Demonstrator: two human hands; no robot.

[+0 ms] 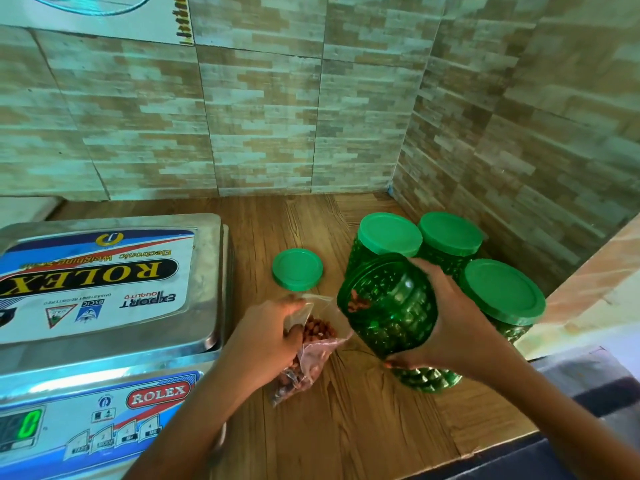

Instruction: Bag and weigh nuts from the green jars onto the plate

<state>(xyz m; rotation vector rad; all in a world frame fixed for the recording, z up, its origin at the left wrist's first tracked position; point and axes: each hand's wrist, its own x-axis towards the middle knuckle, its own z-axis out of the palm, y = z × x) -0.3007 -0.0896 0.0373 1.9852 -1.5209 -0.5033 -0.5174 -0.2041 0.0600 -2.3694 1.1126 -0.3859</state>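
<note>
At left of the counter (346,427), the scale (104,393) shows a green zero on its display (29,424); its steel plate (206,271) sits far-left of your hands. Moving right: your left hand (270,337) pinches the mouth of the clear bag (317,355), thumb and fingers holding it open; the bag lies on the wood, part filled with reddish-brown nuts (320,329). A loose green lid (297,269) rests flat just beyond it. Right again: your right hand (446,313) is wrapped round the open jar (388,317), which is tipped off upright. Long axis runs from base at near right to mouth at far left, so the mouth faces the bag; a few more nuts sit at the lower lip. Lip and bag mouth: just beside each other, jar higher; touching or not, cannot tell. Three lidded jars (450,237) stand behind and to the right, close against the tilted one.

Judgement: pouring step under way, weighing not yet done. The pour depends on the bag mouth sitting directly left of and under the lip. Left hand is the nearer one to the plate, so the bag would travel left with it.
</note>
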